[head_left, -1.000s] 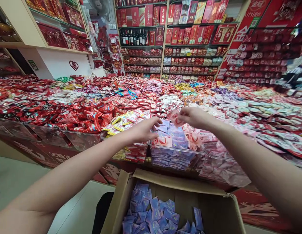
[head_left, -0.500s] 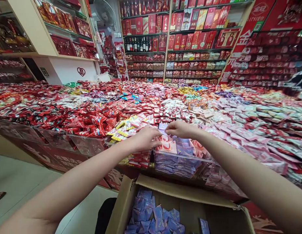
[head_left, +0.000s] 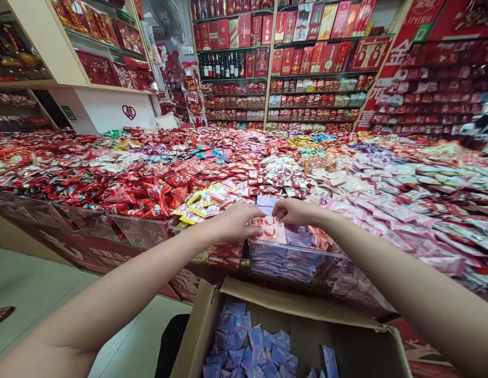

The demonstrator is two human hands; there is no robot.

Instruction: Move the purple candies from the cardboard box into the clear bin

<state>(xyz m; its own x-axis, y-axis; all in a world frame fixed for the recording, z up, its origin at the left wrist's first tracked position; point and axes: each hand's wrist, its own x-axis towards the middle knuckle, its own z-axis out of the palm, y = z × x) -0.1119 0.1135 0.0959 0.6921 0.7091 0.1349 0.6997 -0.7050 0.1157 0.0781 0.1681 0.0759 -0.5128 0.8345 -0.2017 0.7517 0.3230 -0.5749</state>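
My left hand (head_left: 236,223) reaches to the left side of a clear plastic bin (head_left: 295,250), its fingers and thumb apart at the edge of pink packets (head_left: 272,231) with a red print. Over the same bin, my right hand (head_left: 296,212) has its fingers curled in a pinch; whatever is between them is hidden. Purple packets (head_left: 285,262) fill the bin in stacks, and a few lie flat at its back. Below stands an open cardboard box (head_left: 299,307) holding loose purple packets (head_left: 257,344).
Yellow-and-white packets (head_left: 207,202) are heaped left of the bin, red packets (head_left: 149,199) beyond them, and pale pink packets (head_left: 389,215) to the right. Shelves (head_left: 269,63) of bottles and red boxes stand behind. A foot (head_left: 2,315) shows at the lower left.
My right hand has shifted slightly right and its fingers have curled in more. My left hand stays nearly in place. The view has tilted a little.
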